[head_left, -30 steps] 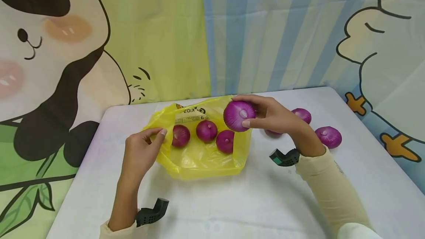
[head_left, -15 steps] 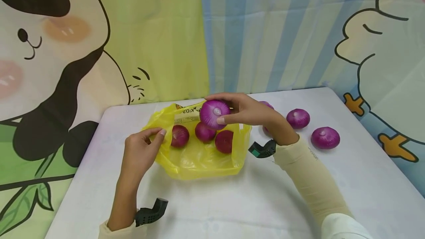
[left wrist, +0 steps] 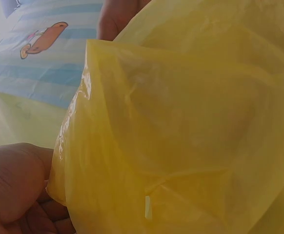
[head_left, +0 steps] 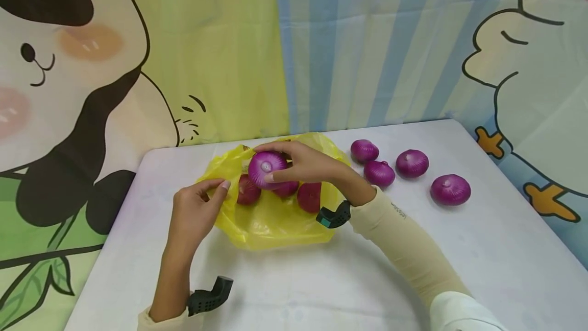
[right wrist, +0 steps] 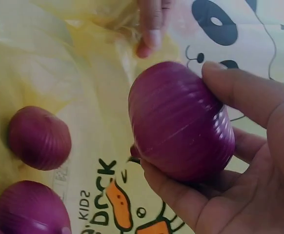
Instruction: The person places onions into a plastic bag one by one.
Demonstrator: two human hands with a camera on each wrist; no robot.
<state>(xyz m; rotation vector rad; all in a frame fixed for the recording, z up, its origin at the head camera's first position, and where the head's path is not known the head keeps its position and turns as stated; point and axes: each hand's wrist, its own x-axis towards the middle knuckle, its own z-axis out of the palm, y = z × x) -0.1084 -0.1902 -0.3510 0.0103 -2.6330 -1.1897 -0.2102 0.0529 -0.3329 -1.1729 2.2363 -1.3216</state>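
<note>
On my head feed, the right hand (head_left: 307,165) reaches in from the right, forearm slanting across the yellow bag (head_left: 271,228), thumb on the near side and fingers over the top of a purple onion (head_left: 265,168). I see that onion at the bag's opening; how deep it sits I can't tell. The left hand (head_left: 197,211) comes up from below, thumb and forefinger pinching the bag's left edge. Three onions (head_left: 309,198) show inside, and four more (head_left: 379,173) lie on the desk (head_left: 285,290) to the right. Small dark lettering marks the right sleeve (head_left: 399,239), too fine for me to read. The hand covers most of the bag's print.

My left wrist feed is nearly filled by yellow plastic; the left hand is low in the corner, fingers bent at the bag's edge, while part of the other hand shows at the top.

On my right wrist feed, the grip is spread about as wide as the onion, thumb above, fingers curled underneath. Beside it I read "KIDS" on the bag, next to a larger word ending in "CK". Lettering on the panda cloth (right wrist: 273,29) runs out of frame.
</note>
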